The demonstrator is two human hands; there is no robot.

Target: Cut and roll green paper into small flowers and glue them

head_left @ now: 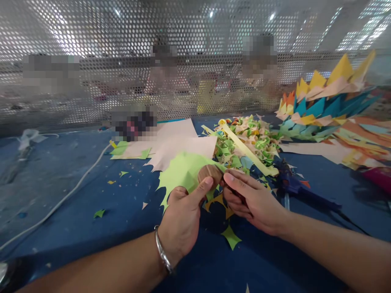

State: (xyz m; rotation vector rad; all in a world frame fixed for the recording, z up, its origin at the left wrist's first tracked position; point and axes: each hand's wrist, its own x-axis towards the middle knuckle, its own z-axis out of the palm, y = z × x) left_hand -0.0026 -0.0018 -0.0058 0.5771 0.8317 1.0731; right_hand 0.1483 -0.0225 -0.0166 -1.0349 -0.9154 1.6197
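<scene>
Pinching green paper [180, 169] and brown disc [209, 174]: left hand [185, 213] | right hand [255, 203]: closed on dark, half-hidden tool [234, 190] | loose hold could let disc slip

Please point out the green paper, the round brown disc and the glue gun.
Green paper [183, 173]: head view, middle of the sheet.
Round brown disc [210, 171]: head view, its flat face, above the thumb.
Glue gun [295, 186]: head view, its dark blue body.
</scene>
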